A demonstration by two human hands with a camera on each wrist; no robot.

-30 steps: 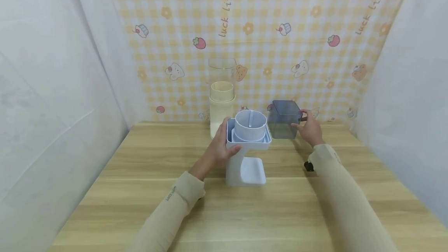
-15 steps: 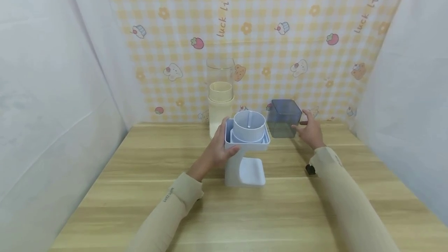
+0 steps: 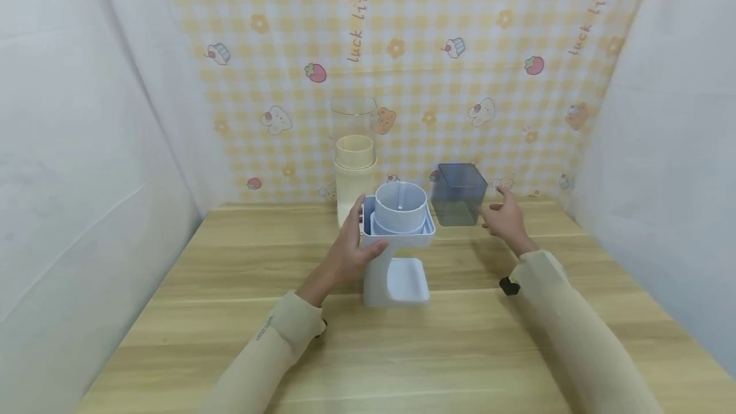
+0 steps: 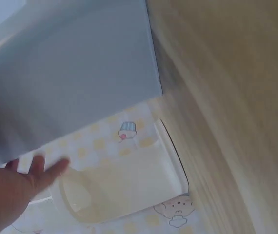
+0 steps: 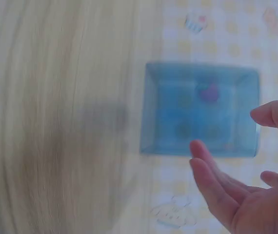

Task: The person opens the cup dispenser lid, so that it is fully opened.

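A pale blue-white stand (image 3: 379, 273), with a square tray top, a round cup in it and a flat foot, stands mid-table. My left hand (image 3: 349, 254) holds it by the top left corner, thumb across the front and fingers along the side; in the left wrist view the fingers (image 4: 51, 173) spread at its edge. Behind it to the right sits a translucent blue-grey square box (image 3: 458, 200). My right hand (image 3: 507, 221) is just right of the box, thumb and fingers apart with nothing between them, as the right wrist view shows around the box (image 5: 192, 112).
Behind the stand rises a cream canister (image 3: 347, 184) with a clear upper part (image 3: 352, 121), close to the checked cloth backdrop (image 3: 276, 82). White cloth walls (image 3: 103, 209) close in both sides of the wooden table (image 3: 230, 337).
My right hand has let go of the box and drawn slightly away from it to the right. The left hand stays on the stand. The whole head view shifts a little.
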